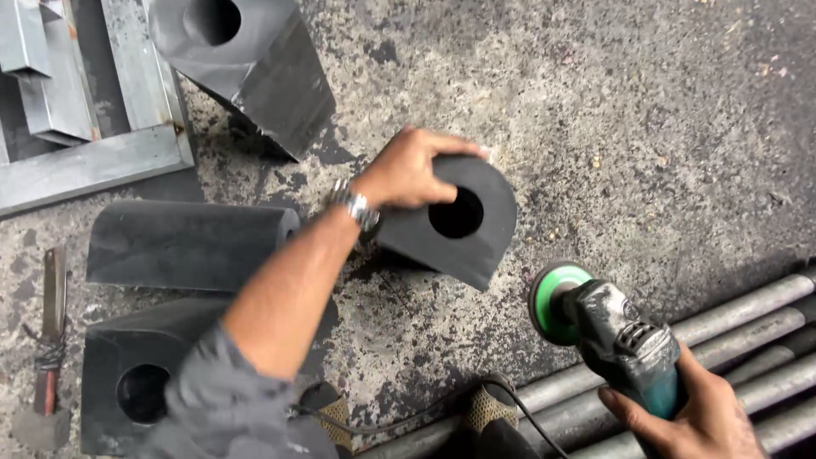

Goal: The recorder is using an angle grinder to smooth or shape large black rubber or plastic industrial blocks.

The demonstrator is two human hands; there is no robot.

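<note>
My left hand [412, 168] grips the top of a black rubber block [480, 242] with a round hole through it, tilted up on the concrete floor. A metal watch [356, 206] sits on that wrist. My right hand [693, 412] holds an angle grinder [616, 336] with a green disc, at the lower right. The disc hangs just right of and below the block, not touching it.
Three more black holed blocks lie around: one at the top [255, 59], one at the left [183, 245], one at the lower left [136, 374]. Steel angle bars [85, 161] lie top left, grey pipes [756, 323] lower right, a knife-like tool [49, 340] far left.
</note>
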